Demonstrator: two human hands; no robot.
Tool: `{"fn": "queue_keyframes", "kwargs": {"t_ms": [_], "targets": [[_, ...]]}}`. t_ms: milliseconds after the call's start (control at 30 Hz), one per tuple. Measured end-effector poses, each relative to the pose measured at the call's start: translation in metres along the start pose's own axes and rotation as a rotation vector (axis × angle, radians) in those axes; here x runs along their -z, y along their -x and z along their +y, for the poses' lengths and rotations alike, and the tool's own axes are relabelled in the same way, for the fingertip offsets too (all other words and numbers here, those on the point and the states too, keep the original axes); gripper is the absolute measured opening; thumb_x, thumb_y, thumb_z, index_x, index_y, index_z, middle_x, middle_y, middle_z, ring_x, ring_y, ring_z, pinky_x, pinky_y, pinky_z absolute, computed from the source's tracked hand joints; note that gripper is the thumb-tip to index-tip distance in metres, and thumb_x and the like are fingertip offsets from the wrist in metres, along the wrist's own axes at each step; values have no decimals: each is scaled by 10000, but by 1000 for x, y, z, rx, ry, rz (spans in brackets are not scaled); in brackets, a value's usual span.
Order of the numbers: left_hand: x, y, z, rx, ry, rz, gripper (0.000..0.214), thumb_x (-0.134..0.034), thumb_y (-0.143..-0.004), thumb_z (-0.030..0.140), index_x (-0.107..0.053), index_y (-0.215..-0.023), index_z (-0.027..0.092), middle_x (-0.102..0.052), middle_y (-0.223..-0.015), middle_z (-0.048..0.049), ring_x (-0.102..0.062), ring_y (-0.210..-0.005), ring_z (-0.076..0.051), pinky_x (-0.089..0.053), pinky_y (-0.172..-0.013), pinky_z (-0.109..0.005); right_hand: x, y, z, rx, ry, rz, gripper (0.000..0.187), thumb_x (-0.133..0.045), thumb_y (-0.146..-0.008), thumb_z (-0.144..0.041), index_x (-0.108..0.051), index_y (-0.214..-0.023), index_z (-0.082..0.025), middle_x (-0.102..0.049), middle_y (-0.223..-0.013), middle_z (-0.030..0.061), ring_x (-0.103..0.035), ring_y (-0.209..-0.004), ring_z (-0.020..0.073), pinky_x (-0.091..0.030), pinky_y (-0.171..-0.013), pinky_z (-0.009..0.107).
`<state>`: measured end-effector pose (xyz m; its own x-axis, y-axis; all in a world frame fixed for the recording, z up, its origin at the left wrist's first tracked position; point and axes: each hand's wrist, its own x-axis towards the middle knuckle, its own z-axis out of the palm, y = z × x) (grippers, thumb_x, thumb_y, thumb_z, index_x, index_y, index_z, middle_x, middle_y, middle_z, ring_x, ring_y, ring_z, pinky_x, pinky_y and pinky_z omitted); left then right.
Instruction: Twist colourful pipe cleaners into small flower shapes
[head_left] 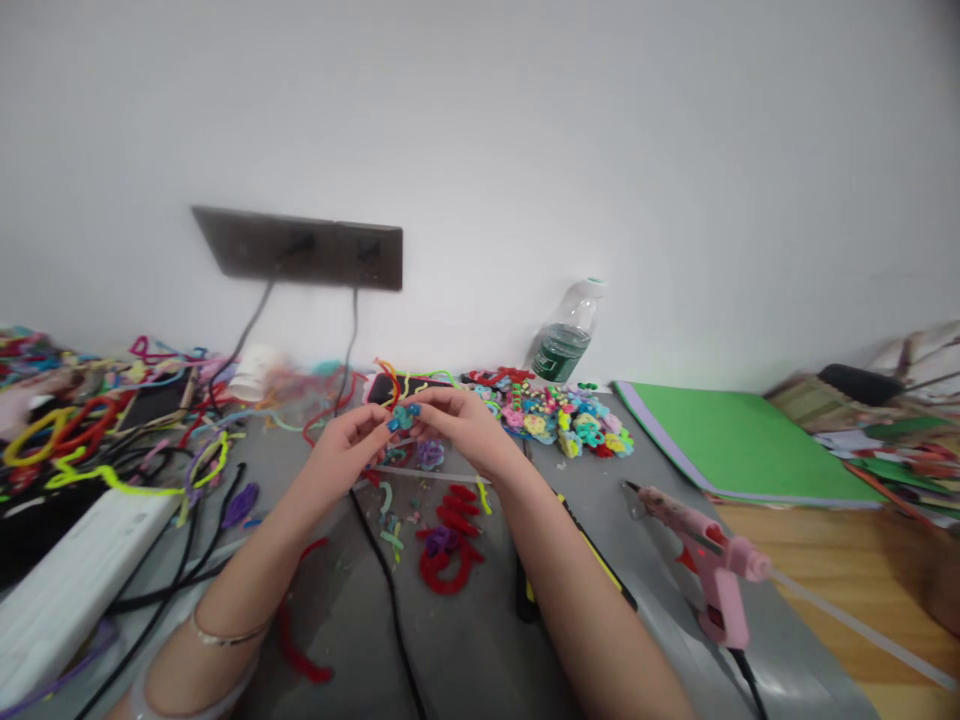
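1. My left hand (pixel 349 445) pinches a small blue-green piece (pixel 405 418) between thumb and fingertips.
2. My right hand (pixel 469 425) meets it from the other side, thumb and forefinger pressed on the same piece, which is thus held between my 2 hands, above the bench (pixel 337 600).
3. A bracelet (pixel 225 637) circles my left forearm near the wrist.
4. Below my hands lie a purple curled piece (pixel 430 454) and, nearer me, a red coiled stem (pixel 457 510) with a purple flower (pixel 440 542) beside it.
5. A black cable (pixel 386 575) runs between my forearms; a yellow-and-black tool (pixel 616 582) lies partly hidden by my right forearm.
6. Beyond my right hand spreads a heap of many-coloured fuzzy flowers (pixel 574 415), with a green-labelled bottle (pixel 562 350) behind it, near the wall.
7. To the right, a pink glue gun (pixel 705 550) lies on the bench, a pale stick projecting from its rear; green sheets (pixel 742 440) lie farther back.
8. To the left: a long white box (pixel 86 580), tangled coloured stems (pixel 90 430) and a blurred white cup (pixel 257 372).
9. On the wall, a dark socket panel (pixel 322 250) carries 2 plugged leads.
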<state>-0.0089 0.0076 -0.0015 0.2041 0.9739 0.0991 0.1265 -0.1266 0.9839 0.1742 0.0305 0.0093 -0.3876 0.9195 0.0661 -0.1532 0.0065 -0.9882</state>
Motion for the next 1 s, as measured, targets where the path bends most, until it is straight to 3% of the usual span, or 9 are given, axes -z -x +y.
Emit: {"fn": "queue_keyframes", "kwargs": {"t_ms": [133, 300, 400, 567, 1000], "targets": [[-3, 0, -1, -15, 72, 85, 264, -687, -793, 442, -611, -737, 194, -502, -580, 48, -426, -492, -96, -335, -467, -197, -4, 0, 0, 89, 38, -2, 242, -693, -795, -349, -678, -975, -188, -680, -804, 22, -644, -708, 134, -546, -680, 274], [-6, 1, -1, -6, 131, 100, 277, -693, -784, 419, -570, -680, 194, -457, -556, 57, -394, -477, -90, -315, -454, -192, -11, -1, 4, 251, 164, 48, 197, -696, -762, -230, -665, -950, -179, -666, -856, 26, -630, -782, 144, -533, -746, 289], [-4, 1, 3, -45, 77, 115, 223, -662, -805, 407, -608, -746, 198, -494, -584, 47, -440, -499, -104, -348, -457, -197, -8, -2, 4, 244, 184, 49, 175, -684, -768, -230, -675, -935, -177, -673, -840, 31, -632, -786, 152, -530, -754, 300], [-4, 4, 13, -250, -130, 188, 221, -700, -754, 251, -635, -961, 208, -656, -871, -18, -618, -749, -159, -505, -621, -235, -1, -1, -1, 210, 129, 22, 192, -706, -753, -250, -692, -927, -170, -693, -858, 35, -646, -795, 153, -527, -785, 313], [2, 6, 4, -536, -449, 256, 118, -692, -813, 226, -693, -928, 203, -710, -767, 8, -631, -618, -123, -524, -595, -232, 2, 0, -3, 139, 47, -85, 209, -725, -752, -250, -707, -940, -161, -711, -870, 37, -653, -745, 134, -539, -730, 281]]}}
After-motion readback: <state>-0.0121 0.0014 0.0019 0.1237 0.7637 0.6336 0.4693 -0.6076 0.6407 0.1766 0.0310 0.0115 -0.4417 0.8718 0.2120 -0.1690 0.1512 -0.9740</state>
